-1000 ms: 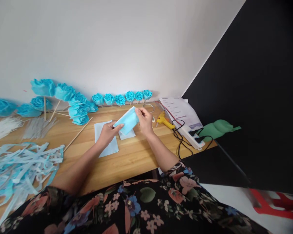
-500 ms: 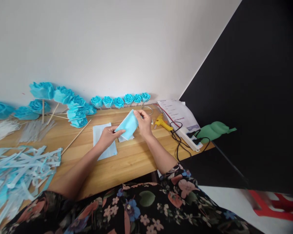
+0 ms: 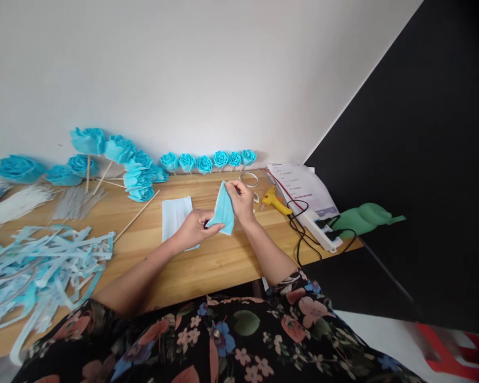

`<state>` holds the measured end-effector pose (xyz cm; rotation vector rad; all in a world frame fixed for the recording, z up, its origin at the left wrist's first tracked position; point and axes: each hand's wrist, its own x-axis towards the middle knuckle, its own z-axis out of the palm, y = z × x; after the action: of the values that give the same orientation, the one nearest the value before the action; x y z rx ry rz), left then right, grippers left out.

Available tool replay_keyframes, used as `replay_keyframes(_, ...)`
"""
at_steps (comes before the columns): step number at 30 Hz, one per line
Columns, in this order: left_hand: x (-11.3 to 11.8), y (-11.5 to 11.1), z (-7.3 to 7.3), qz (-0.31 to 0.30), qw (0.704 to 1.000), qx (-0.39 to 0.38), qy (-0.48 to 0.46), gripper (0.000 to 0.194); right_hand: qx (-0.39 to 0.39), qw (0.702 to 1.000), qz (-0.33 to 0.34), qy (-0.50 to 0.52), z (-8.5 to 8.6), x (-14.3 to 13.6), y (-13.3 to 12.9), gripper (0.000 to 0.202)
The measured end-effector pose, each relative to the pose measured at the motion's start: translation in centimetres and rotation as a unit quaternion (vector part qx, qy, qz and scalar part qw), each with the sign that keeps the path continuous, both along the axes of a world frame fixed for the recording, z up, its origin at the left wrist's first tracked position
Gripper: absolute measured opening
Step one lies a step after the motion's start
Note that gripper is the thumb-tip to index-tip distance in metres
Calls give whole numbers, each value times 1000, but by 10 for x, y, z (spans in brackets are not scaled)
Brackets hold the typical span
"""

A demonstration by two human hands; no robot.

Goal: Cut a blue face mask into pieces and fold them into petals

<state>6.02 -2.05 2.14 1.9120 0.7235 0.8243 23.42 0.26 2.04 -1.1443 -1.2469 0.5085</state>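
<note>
A piece of light blue mask fabric [image 3: 223, 211] is held up over the wooden table, folded along its upper left edge. My left hand [image 3: 198, 230] pinches its lower left side between thumb and fingers. At the top corner, my right hand [image 3: 241, 199] grips it with bent fingers. Beneath and left of my left hand lie pale rectangular fabric sheets [image 3: 174, 215], partly covered by that hand. Behind my hands, several small blue fabric roses [image 3: 204, 164] stand in a row along the wall.
Larger blue roses on sticks [image 3: 88, 141] stand at the back left, above a pile of cut strips [image 3: 48, 266]. A yellow glue gun [image 3: 276, 201], a tape roll [image 3: 249, 180], a white power strip [image 3: 323, 230] with black cables and a green object [image 3: 365, 219] sit to the right.
The mask fabric has turned more upright and narrowed between my hands. My left hand has shifted under its lower edge. The whole view has slid slightly, moving the table things rightward.
</note>
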Motion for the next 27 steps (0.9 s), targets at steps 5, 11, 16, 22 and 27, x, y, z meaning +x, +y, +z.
replay_keyframes(5,0,1,-5,-29,999,-35,1,39,-2,1000,-10,-7,1,-1,-1,29)
replay_keyframes(11,-8,16,-5,-38,998,-10,51,37,26,999,-27,-32,0,2,-1,28)
replay_keyframes(16,-19,22,15,88,988,124,-5,40,91,988,-36,-118,8,-2,-11,26)
replay_keyframes(22,-15,17,16,99,990,98,-21,32,109,972,42,-205,8,-15,-23,23)
replay_keyframes(27,-6,17,4,105,993,-3,-51,27,74,983,75,-151,1,-18,-22,13)
